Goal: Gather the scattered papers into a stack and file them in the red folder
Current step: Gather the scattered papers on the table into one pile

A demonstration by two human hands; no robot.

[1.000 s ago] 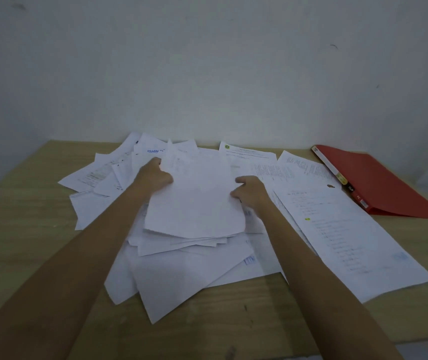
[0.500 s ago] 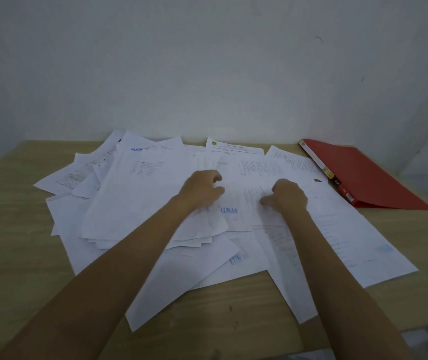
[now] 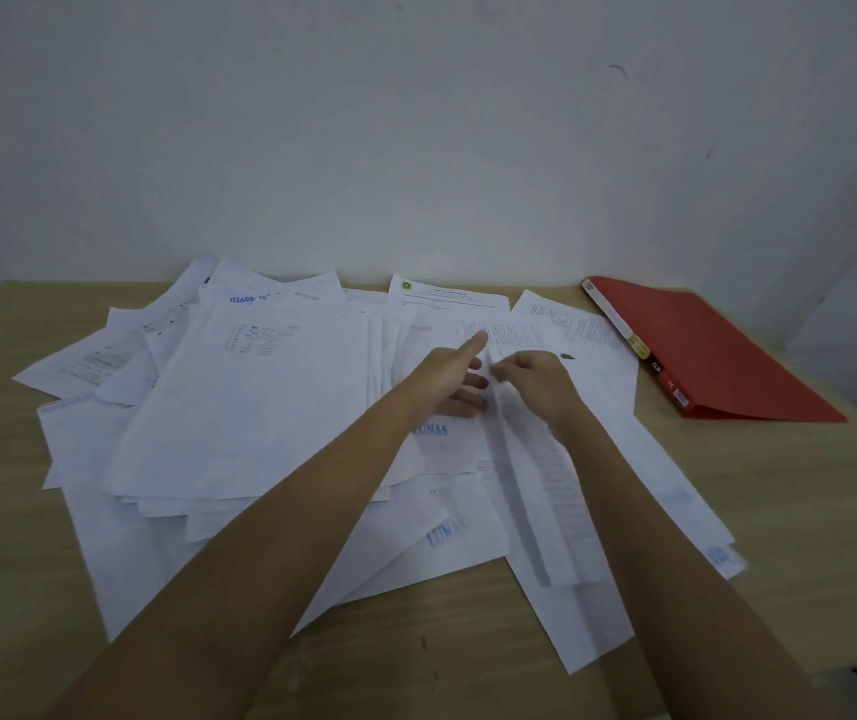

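The papers [image 3: 104,356] are only partly gathered. A partial stack [image 3: 260,407] of several sheets lies just left of the hands, edges uneven & not squared. More loose sheets fan out under and around it: some beyond the hands toward the wall [image 3: 416,148], some nearer the person than the hands, a few w/ blue stamps.

A long sheet [image 3: 551,475] runs from the hands back toward the person, its left edge lifted or curled up. The right hand [image 3: 535,381] has its fingers curled at the far end of that sheet and looks to be pinching its edge, though blur makes the exact grip hard to confirm. The left hand [image 3: 447,376] is spread, fingers straight, index pointing away. It rests on the sheets just beside the right hand and grips nothing.

The red folder [image 3: 717,350] lies closed on the bench [image 3: 805,501], to the right of & beyond the right hand, well apart from both hands. No paper in it as far as can be seen.

Judgement: early-to-mid stage. Done: one rough pile begun. Left: collect approx. a dozen or more strays, incl. the long sheet, square the stack, open the folder, file.
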